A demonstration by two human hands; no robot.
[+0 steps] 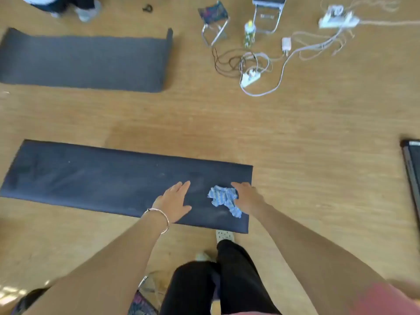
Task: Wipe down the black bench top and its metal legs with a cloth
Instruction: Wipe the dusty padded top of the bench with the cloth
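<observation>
The long black bench top (91, 178) runs across the middle of the head view, seen from above, so its metal legs are hidden beneath it. My left hand (173, 201) lies flat on the top with straight, spread fingers. A crumpled blue and white cloth (223, 198) sits near the bench's right end. My right hand (246, 196) rests against the cloth's right side with its fingers extended; whether any finger curls round the fabric cannot be seen.
A second black bench (86, 62) stands farther off on the wooden floor. Two small folding stools (214, 21), a bottle (249, 32), power strips (250, 78) and tangled cables lie beyond. Another person's feet (84, 10) show top left. A dark object (412, 173) sits at the right edge.
</observation>
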